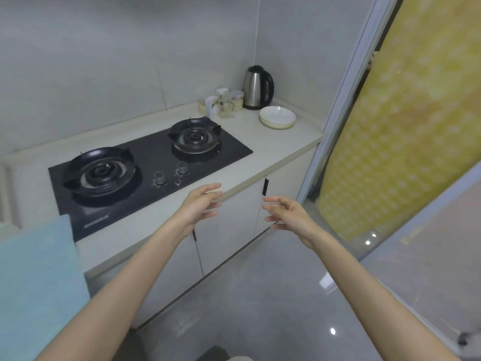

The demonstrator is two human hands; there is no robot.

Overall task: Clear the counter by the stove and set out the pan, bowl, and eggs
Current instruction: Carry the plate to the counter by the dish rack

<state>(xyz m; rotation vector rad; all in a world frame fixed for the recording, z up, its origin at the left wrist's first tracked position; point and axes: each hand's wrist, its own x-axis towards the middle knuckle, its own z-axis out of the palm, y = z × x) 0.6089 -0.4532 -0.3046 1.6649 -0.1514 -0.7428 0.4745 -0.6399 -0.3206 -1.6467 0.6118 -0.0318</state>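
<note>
Head view: left grip (201, 204) and right grip (283, 213) are hovering, fingers spread, empty; cupping the far shallow white bowl (277, 117) two-handed is looking safest.

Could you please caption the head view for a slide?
Left hand and right hand, both empty, hover before the counter, where a white bowl, kettle and jars sit beside the stove.
</note>
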